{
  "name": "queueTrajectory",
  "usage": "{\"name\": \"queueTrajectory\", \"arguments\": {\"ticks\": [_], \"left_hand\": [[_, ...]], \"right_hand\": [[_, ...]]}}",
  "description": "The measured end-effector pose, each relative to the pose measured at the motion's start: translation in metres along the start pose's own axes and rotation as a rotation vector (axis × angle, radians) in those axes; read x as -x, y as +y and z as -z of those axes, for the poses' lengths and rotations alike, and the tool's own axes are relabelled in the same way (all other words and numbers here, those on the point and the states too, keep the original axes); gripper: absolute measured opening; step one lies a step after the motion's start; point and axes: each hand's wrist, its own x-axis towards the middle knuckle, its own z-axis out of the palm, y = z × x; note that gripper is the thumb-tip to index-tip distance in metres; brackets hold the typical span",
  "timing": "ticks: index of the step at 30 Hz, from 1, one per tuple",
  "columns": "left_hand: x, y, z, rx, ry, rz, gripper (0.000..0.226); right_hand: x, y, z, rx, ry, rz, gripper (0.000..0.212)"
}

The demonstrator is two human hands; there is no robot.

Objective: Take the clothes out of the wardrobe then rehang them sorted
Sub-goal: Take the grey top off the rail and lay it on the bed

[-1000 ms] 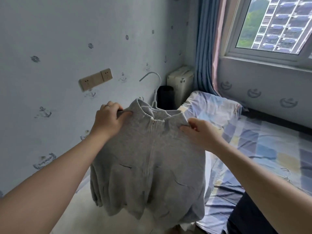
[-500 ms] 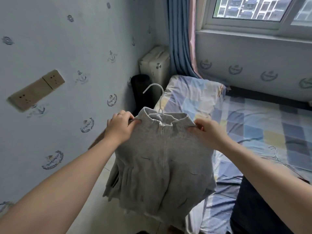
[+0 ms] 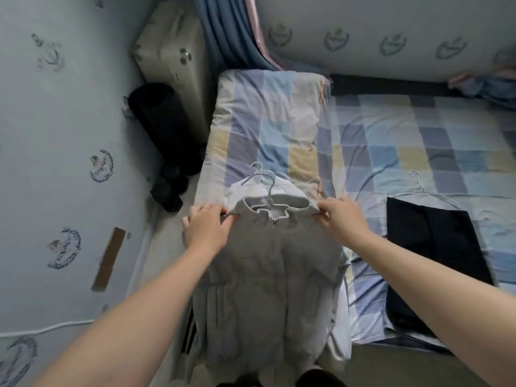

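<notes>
Both hands pinch a grey jacket [image 3: 268, 275] by its shoulders, left hand [image 3: 208, 229] and right hand [image 3: 342, 219], likely to lay it flat on the near-left bed [image 3: 391, 141]. It rests on a white garment [image 3: 282, 192]; dark trousers [image 3: 430, 247] lie to the right.

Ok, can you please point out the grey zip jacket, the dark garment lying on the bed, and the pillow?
grey zip jacket [image 3: 245, 289], head view, on the front panel beside the zip.
dark garment [image 3: 435, 247], head view, on the middle of its fabric.
pillow [image 3: 268, 121], head view, on its checked cover.
</notes>
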Motion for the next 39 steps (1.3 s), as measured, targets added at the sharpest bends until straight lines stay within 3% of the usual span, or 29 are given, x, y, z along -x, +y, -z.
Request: {"name": "queueTrajectory", "arguments": {"ticks": [9,12,15,21,27,39], "left_hand": [[-0.101,-0.008,-0.079,0.262,-0.129,0.068,0.029],[-0.122,-0.011,-0.1,0.394,-0.211,0.07,0.049],[-0.118,-0.013,-0.112,0.31,-0.33,0.091,0.064],[-0.073,-0.008,-0.106,0.188,-0.493,0.131,0.071],[-0.037,0.002,-0.083,0.148,-0.507,0.068,0.073],[0.014,0.047,-0.049,0.122,-0.452,-0.255,0.072]], "right_hand": [[-0.089,0.004,-0.064,-0.101,-0.064,-0.219,0.021],[-0.11,0.002,-0.09,-0.321,-0.121,-0.275,0.047],[-0.112,-0.001,-0.111,-0.455,-0.212,-0.306,0.067],[-0.077,-0.015,-0.109,-0.472,-0.299,-0.375,0.066],[-0.04,-0.027,-0.075,-0.373,-0.307,-0.373,0.064],[0.05,-0.039,-0.03,-0.213,-0.085,-0.501,0.067]]}}
